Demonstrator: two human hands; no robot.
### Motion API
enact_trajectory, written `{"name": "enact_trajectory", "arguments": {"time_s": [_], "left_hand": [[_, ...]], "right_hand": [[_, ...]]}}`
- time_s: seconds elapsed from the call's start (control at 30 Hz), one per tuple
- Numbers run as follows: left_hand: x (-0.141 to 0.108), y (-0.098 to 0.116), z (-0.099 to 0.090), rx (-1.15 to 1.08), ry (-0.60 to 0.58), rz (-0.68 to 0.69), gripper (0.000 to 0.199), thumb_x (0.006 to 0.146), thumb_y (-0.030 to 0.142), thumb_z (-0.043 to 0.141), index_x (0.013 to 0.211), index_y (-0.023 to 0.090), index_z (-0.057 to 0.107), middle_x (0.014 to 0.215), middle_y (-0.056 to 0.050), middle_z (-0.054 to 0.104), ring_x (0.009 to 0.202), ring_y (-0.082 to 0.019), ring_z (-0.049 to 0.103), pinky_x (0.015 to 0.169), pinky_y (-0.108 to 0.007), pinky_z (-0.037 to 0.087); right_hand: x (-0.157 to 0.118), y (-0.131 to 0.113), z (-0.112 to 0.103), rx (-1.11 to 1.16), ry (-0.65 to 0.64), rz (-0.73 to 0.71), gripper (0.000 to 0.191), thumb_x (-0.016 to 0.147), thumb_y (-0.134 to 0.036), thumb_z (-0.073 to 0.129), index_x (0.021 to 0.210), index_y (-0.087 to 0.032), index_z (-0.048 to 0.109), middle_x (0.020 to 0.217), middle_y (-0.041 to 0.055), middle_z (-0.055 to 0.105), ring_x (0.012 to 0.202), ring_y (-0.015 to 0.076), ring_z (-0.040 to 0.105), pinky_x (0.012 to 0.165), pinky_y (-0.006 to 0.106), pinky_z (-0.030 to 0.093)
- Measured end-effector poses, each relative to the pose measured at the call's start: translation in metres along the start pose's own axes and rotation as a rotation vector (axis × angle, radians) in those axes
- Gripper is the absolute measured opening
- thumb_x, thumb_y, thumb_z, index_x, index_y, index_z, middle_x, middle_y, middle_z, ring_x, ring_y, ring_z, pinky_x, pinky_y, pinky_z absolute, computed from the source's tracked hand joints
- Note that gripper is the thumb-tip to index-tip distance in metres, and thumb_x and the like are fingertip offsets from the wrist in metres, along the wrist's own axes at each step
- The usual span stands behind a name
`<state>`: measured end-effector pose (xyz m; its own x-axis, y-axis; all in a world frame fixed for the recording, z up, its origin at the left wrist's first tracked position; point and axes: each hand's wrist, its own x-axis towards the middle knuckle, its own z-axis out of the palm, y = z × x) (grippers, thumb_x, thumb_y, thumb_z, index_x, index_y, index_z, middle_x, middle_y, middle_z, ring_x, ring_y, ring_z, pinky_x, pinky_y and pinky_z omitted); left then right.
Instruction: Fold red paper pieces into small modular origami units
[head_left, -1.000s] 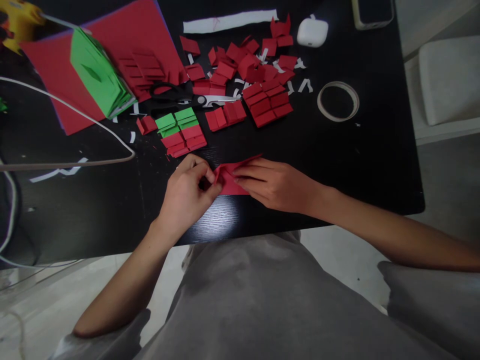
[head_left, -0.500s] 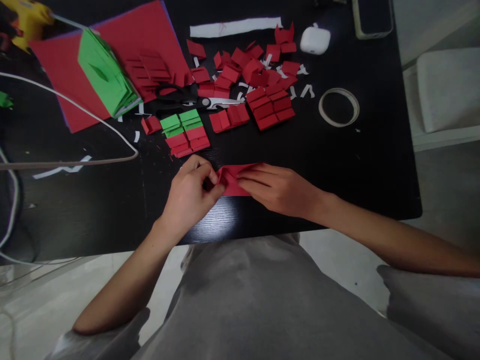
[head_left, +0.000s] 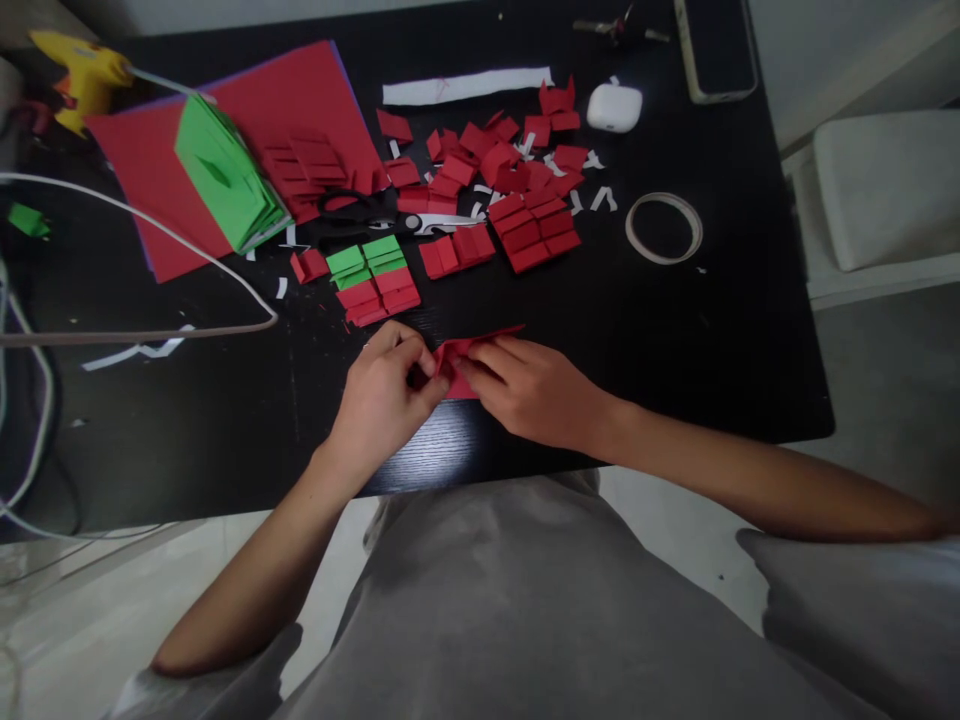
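A folded red paper strip (head_left: 461,386) lies near the front edge of the black table, between my hands. My left hand (head_left: 391,385) pinches its left end between thumb and fingers. Bent over the paper from the right, my right hand (head_left: 525,385) presses its fingertips on it close to my left thumb and covers its right part. Just beyond my left hand sits a block of folded green and red pieces (head_left: 379,282). Farther right are a red pair (head_left: 457,250) and a larger red block (head_left: 534,228).
Scissors (head_left: 412,224) lie among loose red pieces and white scraps. Green folded sheets (head_left: 225,175) rest on red sheets (head_left: 165,200). A yellow glue gun (head_left: 90,80), white cable (head_left: 187,232), tape ring (head_left: 664,228), white case (head_left: 614,107) and phone (head_left: 718,45) surround them.
My right hand has slid left along the red strip, closer to my left hand. My left hand keeps its pinch. The camera view has shifted slightly, so the tabletop items appear a little lower.
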<state>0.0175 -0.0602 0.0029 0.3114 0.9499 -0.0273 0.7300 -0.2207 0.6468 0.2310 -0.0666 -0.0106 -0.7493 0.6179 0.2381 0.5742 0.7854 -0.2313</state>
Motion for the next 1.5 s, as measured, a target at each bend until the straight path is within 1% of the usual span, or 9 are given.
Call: {"name": "enact_trajectory", "arguments": {"time_s": [0.13,0.3,0.43,0.57,0.8,0.97,1.17,1.33,1.5], "left_hand": [[0.0,0.0,0.0,-0.012,0.001,0.001,0.019,0.083,0.011,0.067,0.073,0.021,0.053,0.088,-0.001,0.056,0.08,-0.017,0.056,0.071,-0.031,0.045],[0.0,0.0,0.0,-0.022,0.007,0.006,0.018,0.084,0.012,0.066,0.073,0.02,0.054,0.088,-0.001,0.056,0.082,-0.018,0.057,0.074,-0.032,0.045],[0.0,0.0,0.0,-0.018,0.004,0.014,0.017,0.084,0.013,0.066,0.074,0.02,0.054,0.088,-0.001,0.056,0.082,-0.018,0.057,0.075,-0.032,0.045],[0.001,0.0,0.0,0.0,0.001,0.0,0.018,0.085,0.013,0.065,0.074,0.02,0.052,0.087,-0.001,0.055,0.08,-0.017,0.056,0.075,-0.031,0.045],[0.003,0.0,0.0,0.019,0.006,-0.003,0.023,0.086,0.017,0.066,0.071,0.02,0.049,0.085,-0.001,0.053,0.079,-0.017,0.055,0.073,-0.031,0.044],[0.003,0.002,-0.001,0.014,-0.006,-0.016,0.021,0.086,0.017,0.066,0.072,0.02,0.051,0.085,-0.001,0.053,0.078,-0.017,0.055,0.072,-0.031,0.044],[0.003,0.002,-0.001,0.011,-0.016,-0.021,0.019,0.087,0.018,0.066,0.073,0.019,0.052,0.086,-0.001,0.054,0.078,-0.017,0.054,0.073,-0.031,0.043],[0.003,0.001,-0.001,0.008,-0.02,-0.024,0.019,0.086,0.017,0.066,0.073,0.019,0.052,0.086,-0.001,0.054,0.079,-0.017,0.054,0.072,-0.031,0.042],[0.002,0.001,0.0,0.002,-0.019,-0.027,0.02,0.086,0.017,0.066,0.073,0.02,0.052,0.087,-0.001,0.054,0.08,-0.017,0.055,0.072,-0.032,0.042]], "right_hand": [[0.003,-0.009,0.005,-0.033,0.017,0.054,0.033,0.104,-0.01,0.043,0.123,-0.004,0.069,0.11,0.0185,0.072,0.099,0.028,0.064,0.087,0.043,0.059],[0.002,-0.01,0.01,-0.026,0.044,0.077,0.035,0.105,-0.012,0.043,0.131,-0.002,0.064,0.111,0.0193,0.07,0.102,0.0292,0.061,0.087,0.044,0.056],[0.002,-0.013,0.013,-0.003,0.046,0.12,0.036,0.104,-0.012,0.042,0.133,-0.001,0.062,0.115,0.0207,0.068,0.102,0.0299,0.057,0.086,0.046,0.053],[0.005,-0.016,0.014,-0.031,0.005,0.175,0.038,0.103,-0.014,0.044,0.135,-0.001,0.061,0.115,0.0201,0.066,0.1,0.0307,0.055,0.084,0.046,0.049],[0.01,-0.019,0.013,-0.056,-0.044,0.207,0.038,0.102,-0.013,0.044,0.135,0.0,0.06,0.111,0.0196,0.065,0.098,0.0308,0.053,0.083,0.046,0.047],[0.005,-0.02,0.008,-0.033,-0.021,0.176,0.037,0.104,-0.011,0.043,0.135,0.0,0.061,0.113,0.0195,0.066,0.102,0.0299,0.057,0.089,0.045,0.051],[-0.008,-0.018,0.003,-0.009,0.003,0.124,0.032,0.103,-0.009,0.044,0.124,0.001,0.066,0.114,0.0212,0.067,0.106,0.0297,0.059,0.099,0.046,0.055],[-0.014,-0.015,0.001,-0.026,-0.017,0.059,0.03,0.102,-0.007,0.043,0.117,0.0,0.069,0.114,0.0204,0.068,0.109,0.0293,0.06,0.102,0.046,0.055],[-0.017,-0.014,-0.001,-0.012,-0.036,0.037,0.029,0.102,-0.006,0.044,0.114,-0.001,0.07,0.115,0.0199,0.069,0.114,0.0293,0.061,0.107,0.046,0.054]]}}
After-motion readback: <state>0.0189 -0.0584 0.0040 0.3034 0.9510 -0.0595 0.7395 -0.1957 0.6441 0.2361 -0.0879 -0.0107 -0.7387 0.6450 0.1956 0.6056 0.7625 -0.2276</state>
